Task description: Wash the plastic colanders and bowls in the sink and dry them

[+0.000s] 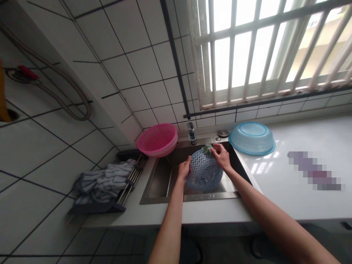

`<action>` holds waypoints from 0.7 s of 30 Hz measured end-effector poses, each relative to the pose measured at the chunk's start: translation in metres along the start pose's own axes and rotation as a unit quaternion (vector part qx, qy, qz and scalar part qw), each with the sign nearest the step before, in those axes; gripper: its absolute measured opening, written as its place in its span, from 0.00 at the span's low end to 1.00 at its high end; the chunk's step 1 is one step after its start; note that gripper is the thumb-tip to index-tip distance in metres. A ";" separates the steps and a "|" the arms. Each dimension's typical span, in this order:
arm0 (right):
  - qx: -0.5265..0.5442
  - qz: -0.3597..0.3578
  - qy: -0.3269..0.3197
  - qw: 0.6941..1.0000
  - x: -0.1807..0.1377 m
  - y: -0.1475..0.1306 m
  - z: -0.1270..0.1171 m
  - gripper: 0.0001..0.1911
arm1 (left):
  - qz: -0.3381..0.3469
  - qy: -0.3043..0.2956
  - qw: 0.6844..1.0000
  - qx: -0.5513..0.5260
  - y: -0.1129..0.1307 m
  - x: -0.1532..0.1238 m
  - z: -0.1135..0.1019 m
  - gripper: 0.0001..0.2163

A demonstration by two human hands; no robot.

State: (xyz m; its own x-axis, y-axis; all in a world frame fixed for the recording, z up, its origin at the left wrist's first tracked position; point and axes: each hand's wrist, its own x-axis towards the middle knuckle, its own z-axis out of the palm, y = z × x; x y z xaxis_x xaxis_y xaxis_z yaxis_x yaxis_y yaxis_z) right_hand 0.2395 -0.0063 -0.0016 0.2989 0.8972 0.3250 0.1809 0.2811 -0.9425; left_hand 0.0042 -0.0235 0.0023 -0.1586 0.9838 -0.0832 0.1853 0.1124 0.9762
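A blue plastic colander [205, 171] is tilted over the steel sink [159, 185], its holed inside facing me. My left hand [184, 169] grips its left rim, fingers wrapped round the edge. At the upper right rim, my right hand [220, 156] pinches a green cloth [208, 150] against the colander. The fingertips of the left hand are partly hidden behind the colander. Just behind the sink stands a chrome faucet [191, 132]; I cannot tell whether water runs from it.
A pink basin [158, 140] rests at the sink's back left corner. An upturned light-blue basin [252, 139] lies on the white counter [277, 198] to the right. Striped towels [107, 178] lie on a rack at left. Behind is a barred window [242, 55].
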 end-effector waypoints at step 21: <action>-0.043 -0.011 -0.008 0.999 0.005 0.004 0.001 0.21 | 0.065 -0.028 0.997 0.016 0.004 -0.001 0.006 0.37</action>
State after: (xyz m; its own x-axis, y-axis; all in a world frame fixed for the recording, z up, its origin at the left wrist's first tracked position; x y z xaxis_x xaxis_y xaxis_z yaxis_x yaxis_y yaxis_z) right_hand 0.2413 -0.0003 -0.0035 0.2784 0.8969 0.3437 0.2675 0.2713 -0.9246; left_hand 0.0111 -0.0228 0.0046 -0.0767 0.9966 0.0315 0.2319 -0.0129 0.9727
